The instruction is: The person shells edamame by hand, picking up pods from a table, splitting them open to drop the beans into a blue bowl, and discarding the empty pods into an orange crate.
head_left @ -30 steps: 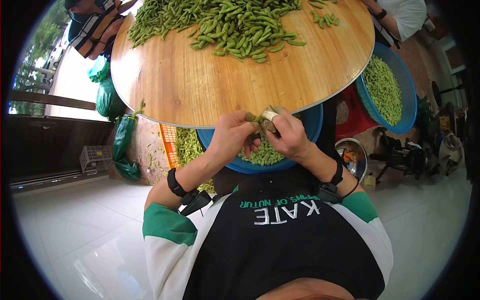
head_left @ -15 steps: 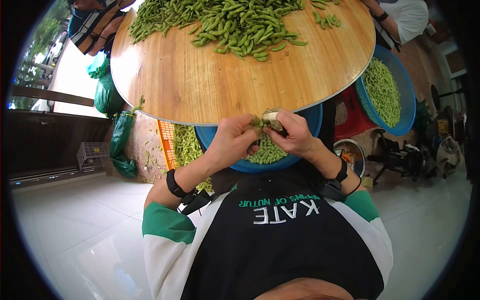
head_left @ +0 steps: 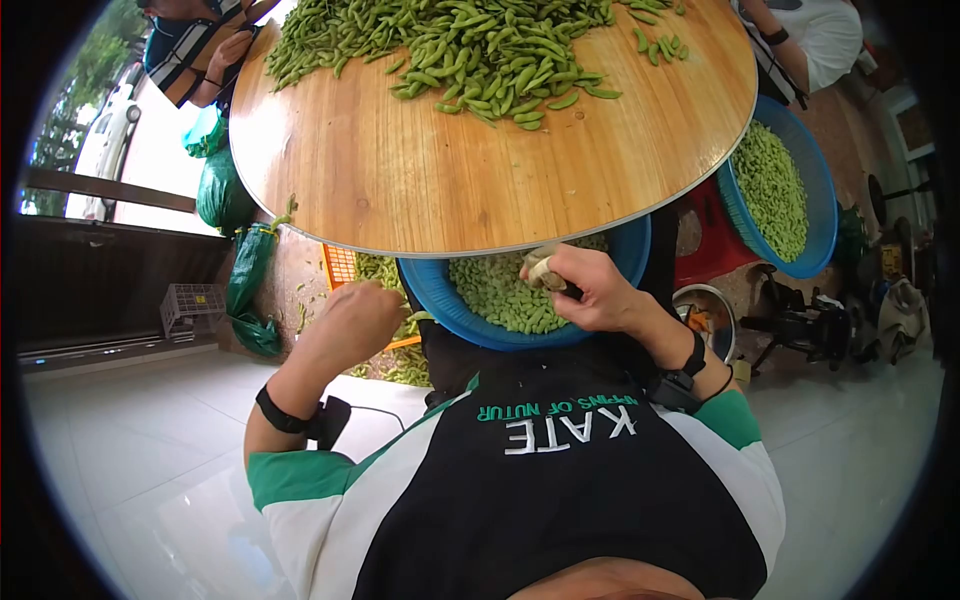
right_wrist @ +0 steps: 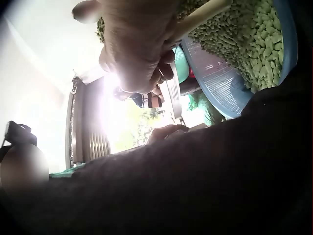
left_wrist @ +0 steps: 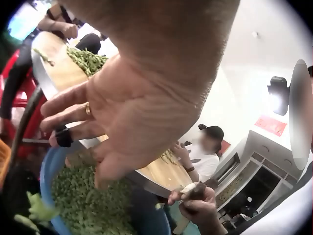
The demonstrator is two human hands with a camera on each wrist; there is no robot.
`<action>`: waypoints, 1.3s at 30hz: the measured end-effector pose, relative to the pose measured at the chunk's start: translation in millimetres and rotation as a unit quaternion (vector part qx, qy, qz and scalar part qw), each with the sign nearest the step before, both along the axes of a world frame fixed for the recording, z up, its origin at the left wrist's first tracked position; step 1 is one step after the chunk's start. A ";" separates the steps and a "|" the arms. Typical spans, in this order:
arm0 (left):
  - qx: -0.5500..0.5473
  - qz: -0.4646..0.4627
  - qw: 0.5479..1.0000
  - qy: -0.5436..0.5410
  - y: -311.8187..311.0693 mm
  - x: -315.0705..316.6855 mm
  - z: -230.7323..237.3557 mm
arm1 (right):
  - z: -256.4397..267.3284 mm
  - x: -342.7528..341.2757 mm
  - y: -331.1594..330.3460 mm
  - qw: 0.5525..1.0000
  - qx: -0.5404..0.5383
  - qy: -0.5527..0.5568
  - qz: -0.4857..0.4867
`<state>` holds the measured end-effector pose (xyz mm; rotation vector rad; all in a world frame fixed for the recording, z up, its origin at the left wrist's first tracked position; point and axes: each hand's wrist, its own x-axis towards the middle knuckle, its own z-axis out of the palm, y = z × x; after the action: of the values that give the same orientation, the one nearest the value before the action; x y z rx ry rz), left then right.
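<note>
In the head view, my left hand (head_left: pixel 355 322) is over the orange crate (head_left: pixel 340 265), left of the blue basin (head_left: pixel 465 325), back of the hand up. The left wrist view shows that hand (left_wrist: pixel 124 117) with fingers spread loosely and nothing held, a ring on one finger and a black band on another. Blurred green pods (left_wrist: pixel 41 208) show below it. My right hand (head_left: pixel 600 290), above the basin of shelled beans (head_left: pixel 515 300), has curled fingers; a whitish wrap (head_left: pixel 541 272) covers a digit. Whether anything small is between its fingertips is unclear.
Unshelled pods (head_left: pixel 480 55) are heaped on the round wooden table (head_left: pixel 430 190), whose near edge lies just beyond the hands. A second blue basin (head_left: pixel 820 225) and a metal bowl (head_left: pixel 722 300) stand at right. Two people sit across the table.
My hands have parted: the left has swung left and toward my body, off the basin. The right has come slightly back toward me, its fingers still curled.
</note>
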<state>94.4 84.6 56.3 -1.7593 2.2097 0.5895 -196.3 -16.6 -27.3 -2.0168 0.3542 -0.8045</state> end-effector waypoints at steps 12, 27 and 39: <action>-0.367 0.104 0.902 0.201 -182.0 -6.6 -52.3 | 0.3 -0.5 3.0 0.988 0.142 0.001 -0.061; -0.132 0.283 0.800 0.513 -132.7 -17.0 -43.9 | 13.3 8.7 -6.4 0.881 0.457 -0.122 -0.010; 0.077 0.301 0.680 0.665 -92.3 -79.8 -38.5 | 16.5 17.1 -2.2 0.820 0.538 -0.191 0.039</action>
<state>14.6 -7.7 17.8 -2.2150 1.8081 2.8484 -179.2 -18.8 -10.7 -0.7785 0.3673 -0.6918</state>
